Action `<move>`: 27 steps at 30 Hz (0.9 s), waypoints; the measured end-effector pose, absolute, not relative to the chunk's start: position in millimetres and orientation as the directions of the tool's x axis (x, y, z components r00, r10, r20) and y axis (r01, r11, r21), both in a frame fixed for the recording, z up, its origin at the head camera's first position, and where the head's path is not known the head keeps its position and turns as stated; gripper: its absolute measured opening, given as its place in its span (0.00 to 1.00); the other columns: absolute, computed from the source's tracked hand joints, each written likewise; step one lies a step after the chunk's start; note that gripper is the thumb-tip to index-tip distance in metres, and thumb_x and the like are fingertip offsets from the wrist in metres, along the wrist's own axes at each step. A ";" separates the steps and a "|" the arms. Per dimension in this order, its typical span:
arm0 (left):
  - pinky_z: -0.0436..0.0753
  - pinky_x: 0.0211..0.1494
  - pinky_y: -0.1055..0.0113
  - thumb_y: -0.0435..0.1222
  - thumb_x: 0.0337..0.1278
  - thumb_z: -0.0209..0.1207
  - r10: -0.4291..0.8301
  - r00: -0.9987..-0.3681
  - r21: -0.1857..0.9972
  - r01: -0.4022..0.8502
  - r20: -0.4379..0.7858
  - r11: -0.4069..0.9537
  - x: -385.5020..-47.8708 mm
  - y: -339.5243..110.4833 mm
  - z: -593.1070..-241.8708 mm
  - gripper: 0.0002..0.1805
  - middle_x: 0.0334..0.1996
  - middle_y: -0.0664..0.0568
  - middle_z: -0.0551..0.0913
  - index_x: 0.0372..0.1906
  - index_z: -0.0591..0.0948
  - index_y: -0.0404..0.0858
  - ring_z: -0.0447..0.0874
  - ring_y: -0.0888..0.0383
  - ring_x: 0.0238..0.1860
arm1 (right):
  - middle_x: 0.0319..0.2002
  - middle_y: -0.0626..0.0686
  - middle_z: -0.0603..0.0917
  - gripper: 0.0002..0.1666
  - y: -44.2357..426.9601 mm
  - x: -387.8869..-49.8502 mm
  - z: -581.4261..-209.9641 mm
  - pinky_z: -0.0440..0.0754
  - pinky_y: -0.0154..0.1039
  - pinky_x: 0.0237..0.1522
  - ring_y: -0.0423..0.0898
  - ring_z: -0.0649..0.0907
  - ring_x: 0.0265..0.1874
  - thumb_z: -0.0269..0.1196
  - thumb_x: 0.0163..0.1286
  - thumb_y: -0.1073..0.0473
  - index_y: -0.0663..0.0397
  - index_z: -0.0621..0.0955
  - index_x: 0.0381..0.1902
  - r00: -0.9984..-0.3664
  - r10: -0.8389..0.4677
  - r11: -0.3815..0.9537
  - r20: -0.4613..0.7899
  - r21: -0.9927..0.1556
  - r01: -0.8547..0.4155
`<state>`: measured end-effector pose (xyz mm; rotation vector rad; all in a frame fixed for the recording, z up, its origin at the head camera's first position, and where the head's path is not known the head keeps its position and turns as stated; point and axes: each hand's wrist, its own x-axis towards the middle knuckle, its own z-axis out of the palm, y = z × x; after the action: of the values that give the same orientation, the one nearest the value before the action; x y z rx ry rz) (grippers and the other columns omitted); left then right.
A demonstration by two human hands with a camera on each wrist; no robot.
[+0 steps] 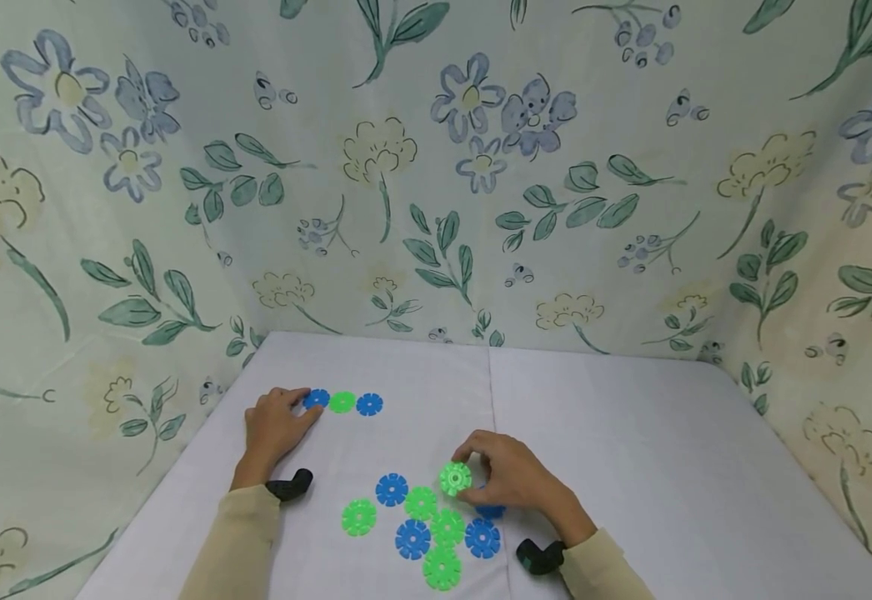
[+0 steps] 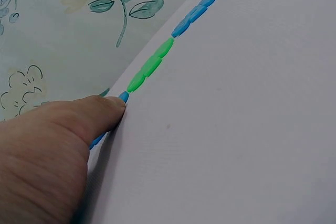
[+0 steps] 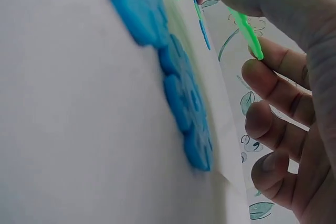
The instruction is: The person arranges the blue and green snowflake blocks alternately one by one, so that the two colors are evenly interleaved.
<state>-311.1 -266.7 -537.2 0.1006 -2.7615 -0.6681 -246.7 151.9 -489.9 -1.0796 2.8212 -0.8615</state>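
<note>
My right hand pinches a green notched plastic disc between thumb and finger, raised above the loose discs. In the right wrist view the green disc appears edge-on, the other fingers loosely curled behind. At the far left, my left hand holds a blue notched disc by its edges, flat on the cloth. That blue disc is first in a row, followed by a green disc and another blue disc. In the left wrist view, the thumb covers much of the held disc.
Loose discs lie at the front middle, among them a blue disc, a green disc and another blue disc. One blue disc is partly under the right hand. White cloth covers the table; a floral curtain hangs behind.
</note>
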 end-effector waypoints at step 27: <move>0.66 0.51 0.45 0.55 0.62 0.63 -0.130 -0.948 0.463 0.019 0.289 0.886 -310.1 -266.8 -535.8 0.30 0.54 0.39 0.81 0.63 0.80 0.44 0.77 0.40 0.54 | 0.41 0.40 0.83 0.26 134.3 -276.8 -471.2 0.73 0.29 0.23 0.34 0.75 0.21 0.79 0.51 0.50 0.39 0.82 0.48 -0.711 -0.493 0.524 0.501 -0.481 -0.703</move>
<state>-310.1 -266.8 -535.8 0.0830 -2.7411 -0.6767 -276.8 134.3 -471.2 -1.2149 2.9995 -1.1935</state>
